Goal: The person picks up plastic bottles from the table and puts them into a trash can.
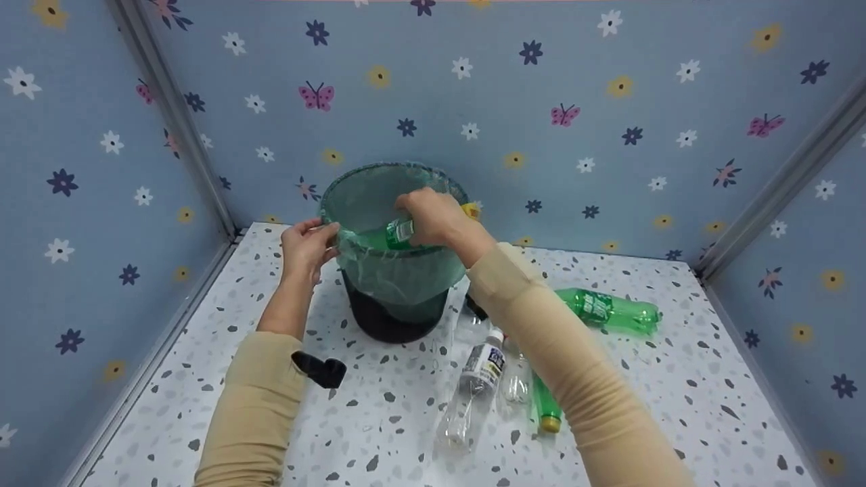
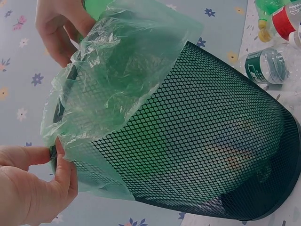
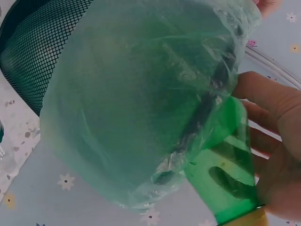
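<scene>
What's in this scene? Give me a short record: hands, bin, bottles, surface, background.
left_hand: left hand pinches the rim of the mesh bin
right_hand: right hand grips the yellow-capped green bottle
held_bottle: partly inside the bin's mouth
bin: upright, green liner folded over rim
loose_bottles: several lying right of the bin, including a white-capped clear bottle
surface: speckled tabletop
background: flower-patterned wall

Head cam high, looks forward and down, widest, takes in table (image 1: 690, 379) and walls (image 1: 500, 95); left wrist cam close, faces bin (image 2: 197, 132) side-on, view turned sideways; right wrist cam nearer, liner (image 3: 127, 89) fills much of view; all three share bin and liner
</scene>
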A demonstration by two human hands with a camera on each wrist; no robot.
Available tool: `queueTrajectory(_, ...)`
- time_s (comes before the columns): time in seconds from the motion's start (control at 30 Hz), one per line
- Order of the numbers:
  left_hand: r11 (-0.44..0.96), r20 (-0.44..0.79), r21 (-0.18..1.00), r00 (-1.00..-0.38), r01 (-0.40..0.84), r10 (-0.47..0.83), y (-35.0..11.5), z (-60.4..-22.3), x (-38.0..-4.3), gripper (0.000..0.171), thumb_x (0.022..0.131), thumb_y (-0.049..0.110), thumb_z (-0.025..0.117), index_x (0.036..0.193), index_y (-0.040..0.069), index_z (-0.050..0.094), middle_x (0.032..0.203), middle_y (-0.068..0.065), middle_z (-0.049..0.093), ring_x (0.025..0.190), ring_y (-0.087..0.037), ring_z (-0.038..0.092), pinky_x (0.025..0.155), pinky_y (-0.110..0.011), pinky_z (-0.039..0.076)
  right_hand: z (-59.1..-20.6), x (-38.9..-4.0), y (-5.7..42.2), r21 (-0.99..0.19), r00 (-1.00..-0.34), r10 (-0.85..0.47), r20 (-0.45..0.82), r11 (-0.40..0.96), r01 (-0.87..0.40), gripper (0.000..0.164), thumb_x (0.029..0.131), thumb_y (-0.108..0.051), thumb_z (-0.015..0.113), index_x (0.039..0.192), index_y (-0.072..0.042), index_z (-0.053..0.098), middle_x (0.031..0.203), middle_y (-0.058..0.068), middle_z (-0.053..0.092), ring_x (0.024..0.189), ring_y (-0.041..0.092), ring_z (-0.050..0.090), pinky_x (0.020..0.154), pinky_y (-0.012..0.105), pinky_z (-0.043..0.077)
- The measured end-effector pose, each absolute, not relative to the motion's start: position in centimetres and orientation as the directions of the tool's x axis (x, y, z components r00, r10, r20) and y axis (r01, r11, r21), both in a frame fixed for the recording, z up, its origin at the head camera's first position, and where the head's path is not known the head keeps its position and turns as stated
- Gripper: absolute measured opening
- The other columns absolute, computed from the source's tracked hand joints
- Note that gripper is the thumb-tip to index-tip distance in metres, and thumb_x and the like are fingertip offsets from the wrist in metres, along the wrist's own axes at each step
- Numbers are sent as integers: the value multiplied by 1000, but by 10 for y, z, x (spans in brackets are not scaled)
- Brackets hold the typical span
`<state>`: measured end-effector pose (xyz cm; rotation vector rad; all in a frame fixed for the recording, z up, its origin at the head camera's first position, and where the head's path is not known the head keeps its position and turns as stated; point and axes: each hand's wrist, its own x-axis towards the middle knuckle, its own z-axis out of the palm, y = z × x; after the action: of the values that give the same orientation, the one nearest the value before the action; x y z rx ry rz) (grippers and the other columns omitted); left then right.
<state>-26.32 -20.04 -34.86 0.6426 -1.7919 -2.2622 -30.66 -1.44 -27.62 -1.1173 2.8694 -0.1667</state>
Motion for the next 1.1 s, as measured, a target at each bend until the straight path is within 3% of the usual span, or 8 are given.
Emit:
queueTrajectory(0.2, -252, -218, 960, -888, -120, -406, -200, -348, -263, 43, 88, 11, 55, 126, 0, 40, 98, -4, 48, 79, -12, 53, 64, -19, 48, -274, -304, -16, -161, -717, -695, 47, 703, -693, 41, 80, -11, 66, 118, -7, 55, 117, 9, 54, 106, 21, 50, 86, 32, 42)
queueTrajectory(0.47, -257, -210, 960, -896, -113, -392, -200, -348, -261, 45, 88, 10, 54, 128, 0, 38, 97, -5, 47, 76, -11, 53, 62, -18, 48, -277, -300, 0, -276, -722, -652, 232, 667, -692, 26, 86, -11, 56, 111, -7, 59, 110, 8, 58, 99, 19, 54, 83, 30, 44)
queueTrajectory(1.1, -262, -214, 959, -888, -110, -406, -200, -348, -263, 41, 87, 9, 55, 125, -1, 40, 96, -5, 48, 76, -12, 54, 60, -18, 48, -289, -275, 68, -490, -713, -432, 552, 524, -697, 21, 85, -13, 61, 104, -4, 62, 93, 8, 60, 77, 17, 56, 68, 27, 48)
